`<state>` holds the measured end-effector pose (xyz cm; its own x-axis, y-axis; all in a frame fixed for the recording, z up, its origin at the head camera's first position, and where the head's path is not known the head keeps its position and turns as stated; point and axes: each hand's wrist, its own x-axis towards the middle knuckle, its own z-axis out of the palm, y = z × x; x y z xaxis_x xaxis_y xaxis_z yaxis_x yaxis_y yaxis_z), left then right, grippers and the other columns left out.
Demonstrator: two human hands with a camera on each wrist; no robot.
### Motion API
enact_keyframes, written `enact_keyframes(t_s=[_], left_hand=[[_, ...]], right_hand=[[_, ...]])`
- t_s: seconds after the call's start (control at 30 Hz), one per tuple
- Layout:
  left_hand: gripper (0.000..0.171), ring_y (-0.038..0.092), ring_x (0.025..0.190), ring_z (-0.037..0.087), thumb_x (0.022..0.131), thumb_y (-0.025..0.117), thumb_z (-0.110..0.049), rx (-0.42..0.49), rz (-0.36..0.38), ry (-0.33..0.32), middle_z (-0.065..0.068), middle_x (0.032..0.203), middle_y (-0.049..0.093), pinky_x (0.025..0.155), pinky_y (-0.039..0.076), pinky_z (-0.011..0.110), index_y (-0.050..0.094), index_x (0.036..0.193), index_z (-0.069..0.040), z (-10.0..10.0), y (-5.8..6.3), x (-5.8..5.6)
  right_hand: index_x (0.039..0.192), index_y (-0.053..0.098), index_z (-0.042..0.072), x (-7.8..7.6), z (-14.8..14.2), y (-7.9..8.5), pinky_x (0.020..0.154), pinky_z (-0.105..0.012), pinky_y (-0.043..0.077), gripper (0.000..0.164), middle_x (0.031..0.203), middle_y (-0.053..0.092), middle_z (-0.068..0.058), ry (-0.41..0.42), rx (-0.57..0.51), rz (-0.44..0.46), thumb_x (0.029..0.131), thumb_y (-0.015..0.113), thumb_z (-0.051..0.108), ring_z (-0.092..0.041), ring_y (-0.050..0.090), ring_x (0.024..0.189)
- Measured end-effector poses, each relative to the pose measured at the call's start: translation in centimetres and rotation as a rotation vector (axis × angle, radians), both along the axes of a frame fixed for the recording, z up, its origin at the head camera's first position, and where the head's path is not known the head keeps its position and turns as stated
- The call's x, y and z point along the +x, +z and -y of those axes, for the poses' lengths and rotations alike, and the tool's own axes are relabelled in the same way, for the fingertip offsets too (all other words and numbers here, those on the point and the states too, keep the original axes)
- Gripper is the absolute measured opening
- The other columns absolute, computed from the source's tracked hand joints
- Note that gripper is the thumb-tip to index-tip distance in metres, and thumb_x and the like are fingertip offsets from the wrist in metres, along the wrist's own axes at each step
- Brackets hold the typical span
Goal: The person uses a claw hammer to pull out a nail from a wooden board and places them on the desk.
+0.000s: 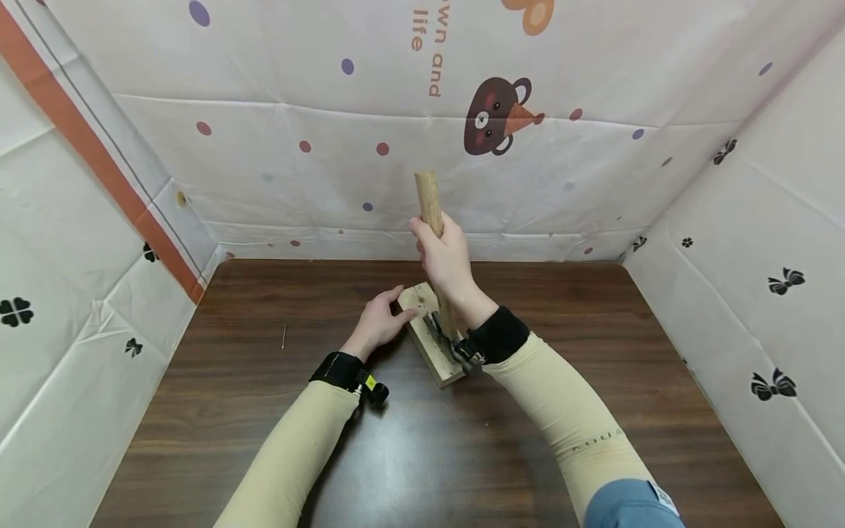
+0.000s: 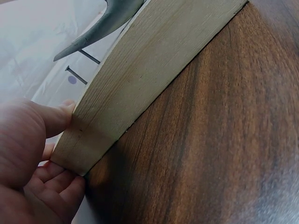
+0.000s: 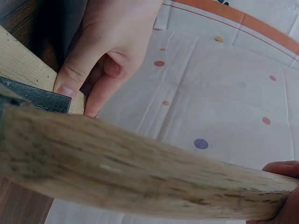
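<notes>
My right hand (image 1: pixel 449 260) grips the wooden handle (image 1: pixel 428 194) of a claw hammer, which stands nearly upright over a pale wooden block (image 1: pixel 417 298). The hammer's metal head (image 1: pixel 436 326) is down at the block's top. In the left wrist view the curved claw (image 2: pixel 96 35) reaches over one nail (image 2: pixel 88 56), and a second nail (image 2: pixel 76 75) sticks out of the block beside it. My left hand (image 1: pixel 379 323) holds the block's far end, thumb on one side and fingers around the end. The right wrist view shows the handle (image 3: pixel 140 172) large in front.
A thin loose nail (image 1: pixel 284 336) lies on the brown wood-grain table (image 1: pixel 231 411), left of my left hand. White printed sheeting (image 1: pixel 330 176) rises behind the table and along both sides. Each wrist wears a black strap (image 1: pixel 498 335) with a small camera.
</notes>
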<state>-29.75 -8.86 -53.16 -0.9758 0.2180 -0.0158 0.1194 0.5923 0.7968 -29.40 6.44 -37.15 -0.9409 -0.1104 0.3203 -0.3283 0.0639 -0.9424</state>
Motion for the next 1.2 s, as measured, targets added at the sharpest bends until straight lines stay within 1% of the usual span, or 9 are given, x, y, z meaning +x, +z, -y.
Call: enact_keyframes(t_s=[0.27,0.53,0.7,0.87,1.07,1.2], left_hand=[[0.074,0.04,0.153,0.036,0.104,0.073,-0.038,0.014,0.015,0.007,0.017,0.165,0.045,0.123,0.035,0.051,0.043,0.165,-0.007,-0.1,0.0,0.0],[0.074,0.04,0.153,0.036,0.104,0.072,-0.038,0.008,0.0,0.009,0.016,0.165,0.046,0.123,0.034,0.051,0.043,0.164,-0.006,-0.2,0.1,-0.1],[0.075,0.039,0.154,0.035,0.105,0.072,-0.04,0.005,0.011,0.005,0.015,0.166,0.045,0.123,0.034,0.051,0.042,0.165,-0.007,-0.1,0.2,-0.1],[0.074,0.038,0.154,0.035,0.105,0.071,-0.04,-0.003,0.008,0.007,0.015,0.167,0.043,0.124,0.034,0.051,0.041,0.165,-0.007,0.0,0.2,-0.1],[0.075,0.038,0.155,0.036,0.106,0.071,-0.039,-0.002,0.009,0.002,0.016,0.167,0.042,0.124,0.033,0.052,0.041,0.165,-0.005,0.0,0.1,0.0],[0.075,0.038,0.155,0.036,0.106,0.07,-0.039,-0.003,0.021,0.003,0.016,0.167,0.042,0.124,0.034,0.052,0.04,0.166,-0.007,0.0,-0.1,0.0]], right_hand=[[0.104,0.061,0.009,0.3,-0.4,0.0,0.046,-0.028,0.035,0.022,0.064,0.044,-0.001,0.006,-0.014,-0.043,0.112,0.058,0.029,-0.015,0.039,0.049],[0.102,0.061,0.009,0.6,-0.5,0.0,0.044,-0.028,0.037,0.023,0.062,0.046,-0.002,-0.013,-0.021,-0.071,0.111,0.059,0.029,-0.015,0.041,0.047],[0.103,0.059,0.008,0.8,-0.7,-0.2,0.043,-0.027,0.035,0.021,0.06,0.044,0.0,0.0,-0.058,-0.102,0.111,0.059,0.027,-0.014,0.04,0.046],[0.102,0.058,0.008,1.3,-1.1,-0.4,0.043,-0.027,0.034,0.019,0.059,0.042,0.0,0.023,-0.078,-0.144,0.112,0.057,0.025,-0.014,0.039,0.045],[0.102,0.058,0.008,2.1,-1.6,-0.6,0.042,-0.028,0.033,0.018,0.059,0.042,0.0,0.019,-0.113,-0.176,0.112,0.058,0.023,-0.014,0.038,0.044],[0.104,0.059,0.008,2.6,-1.9,-0.8,0.042,-0.028,0.034,0.016,0.059,0.043,0.0,0.019,-0.138,-0.198,0.112,0.058,0.021,-0.013,0.039,0.044]])
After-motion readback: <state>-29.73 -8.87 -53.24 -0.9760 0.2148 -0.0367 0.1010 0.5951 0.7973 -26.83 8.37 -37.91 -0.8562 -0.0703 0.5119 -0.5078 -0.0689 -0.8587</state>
